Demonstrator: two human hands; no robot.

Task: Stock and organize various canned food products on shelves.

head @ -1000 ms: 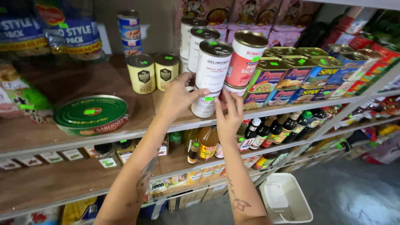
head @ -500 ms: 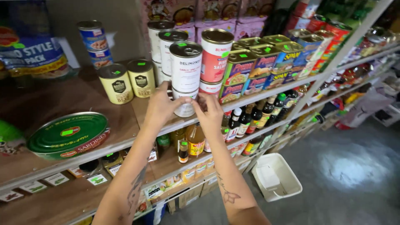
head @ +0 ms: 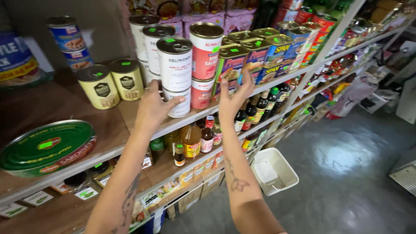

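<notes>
Shop shelf (head: pixel 130 115): white cans (head: pixel 175 76) now stacked; left hand (head: pixel 154 108) touching bottom can, right hand (head: pixel 232 97) off, both grips open.

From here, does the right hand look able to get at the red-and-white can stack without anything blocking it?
Probably yes. The right hand is open just beside the red-and-white cans, which stand at the shelf's front edge; nothing lies between. The left hand is on the white cans, clear of that path.
</notes>
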